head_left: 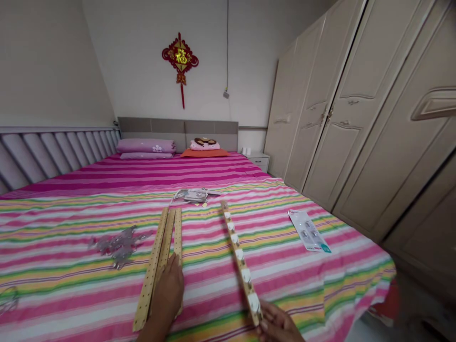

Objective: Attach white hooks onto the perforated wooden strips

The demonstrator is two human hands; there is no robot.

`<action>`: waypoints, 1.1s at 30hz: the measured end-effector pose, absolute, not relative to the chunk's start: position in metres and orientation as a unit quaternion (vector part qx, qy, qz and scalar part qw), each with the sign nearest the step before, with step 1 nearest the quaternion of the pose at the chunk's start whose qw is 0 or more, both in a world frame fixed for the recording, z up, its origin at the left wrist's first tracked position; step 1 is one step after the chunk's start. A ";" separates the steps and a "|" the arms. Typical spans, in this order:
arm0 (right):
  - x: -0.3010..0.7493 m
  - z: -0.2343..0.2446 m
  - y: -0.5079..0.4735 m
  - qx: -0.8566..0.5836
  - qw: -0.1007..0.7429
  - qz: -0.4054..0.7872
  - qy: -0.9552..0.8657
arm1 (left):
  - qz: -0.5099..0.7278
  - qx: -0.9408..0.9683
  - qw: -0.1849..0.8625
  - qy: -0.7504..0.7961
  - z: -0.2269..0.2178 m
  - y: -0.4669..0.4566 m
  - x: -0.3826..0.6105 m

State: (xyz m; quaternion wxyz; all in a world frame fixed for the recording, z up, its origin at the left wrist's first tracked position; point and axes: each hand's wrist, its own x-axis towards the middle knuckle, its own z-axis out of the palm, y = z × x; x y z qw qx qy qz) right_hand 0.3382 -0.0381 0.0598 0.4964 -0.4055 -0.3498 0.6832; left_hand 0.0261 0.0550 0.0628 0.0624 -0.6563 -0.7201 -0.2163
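Note:
Perforated wooden strips lie side by side on the striped sheet, left of centre. My left hand is over their near half, its fingers closed about the right-hand wooden strip; the fingertips are partly hidden. Another wooden strip, with a row of white pieces along it, is tilted slightly to the left at the right of centre. My right hand pinches its near end between thumb and fingers, at the bottom of the view.
Clear plastic pieces lie in a heap at left. Packets rest beyond the strips, and a blister card is at right. The striped sheet covers the bed's near part. Beyond are pillows; a wardrobe stands at right.

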 end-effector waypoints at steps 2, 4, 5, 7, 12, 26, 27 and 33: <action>0.358 0.080 -0.021 -0.426 0.530 0.651 -0.336 | -0.203 -0.663 0.076 -0.716 0.061 0.056 0.026; 0.377 0.097 -0.003 -0.441 0.543 0.635 -0.327 | -0.198 -0.670 0.086 -0.710 0.058 0.056 0.024; 0.385 0.103 0.006 -0.449 0.551 0.625 -0.322 | -0.199 -0.672 0.090 -0.708 0.057 0.056 0.024; 0.399 0.109 0.019 -0.457 0.552 0.620 -0.319 | -0.202 -0.677 0.096 -0.702 0.056 0.057 0.023; 0.417 0.105 0.035 -0.458 0.553 0.626 -0.303 | -0.201 -0.684 0.102 -0.694 0.055 0.056 0.023; 0.425 0.098 0.025 -0.523 0.635 0.542 -0.172 | -0.201 -0.664 0.056 -0.718 0.063 0.054 0.032; 0.424 0.095 0.023 -0.528 0.651 0.522 -0.159 | -0.208 -0.658 0.050 -0.722 0.063 0.054 0.033; 0.357 0.077 0.005 -0.555 0.646 0.478 -0.215 | -0.265 -0.634 -0.049 -0.725 0.074 0.053 0.034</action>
